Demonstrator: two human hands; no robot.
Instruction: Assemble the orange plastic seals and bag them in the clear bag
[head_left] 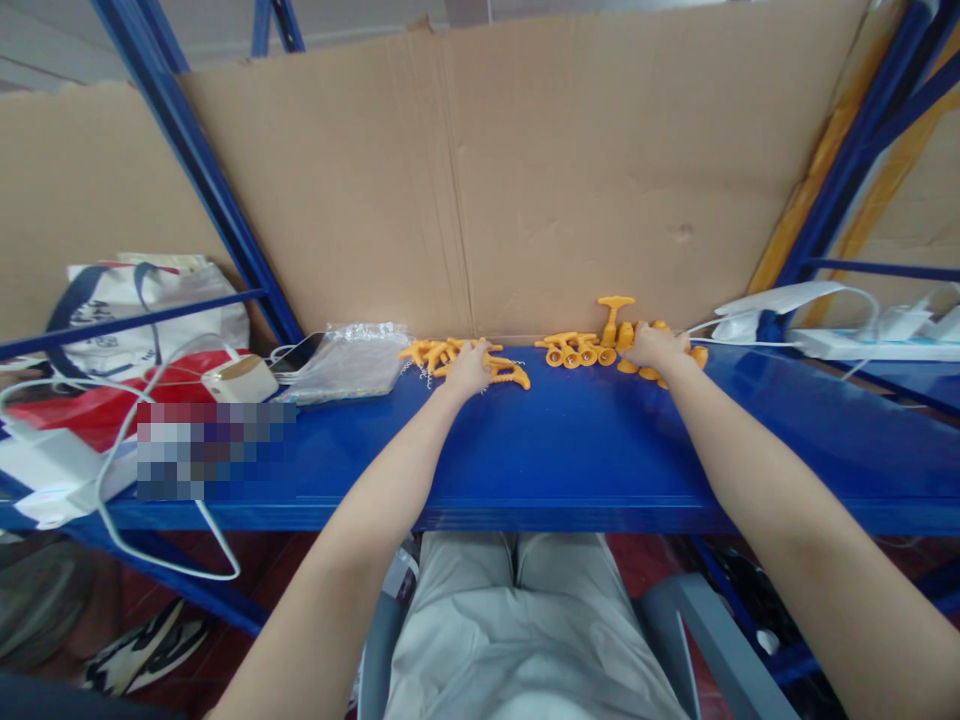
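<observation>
My left hand [470, 367] reaches into a pile of yellow plastic handles [428, 353] with thin metal spirals, like corkscrews, at the back of the blue table. Its fingers are curled down and closed on one of them, partly hidden. One curved yellow handle [511, 376] lies just right of that hand. Farther right, my right hand [654, 346] is closed over a cluster of yellow cup-ended pieces [626, 366], its fingertips among them. Beside it, a row of yellow T-handled pieces [577, 352] lies with round hollow ends toward me. One T-shaped piece [616, 310] stands upright behind.
A cardboard sheet [585, 180] walls off the back of the blue table [555, 450]. Clear plastic bags [352, 362] lie left, near a white charger [240, 382], cables and a red bag [112, 412]. A power strip [870, 345] lies right. Blue posts [202, 170] flank the table.
</observation>
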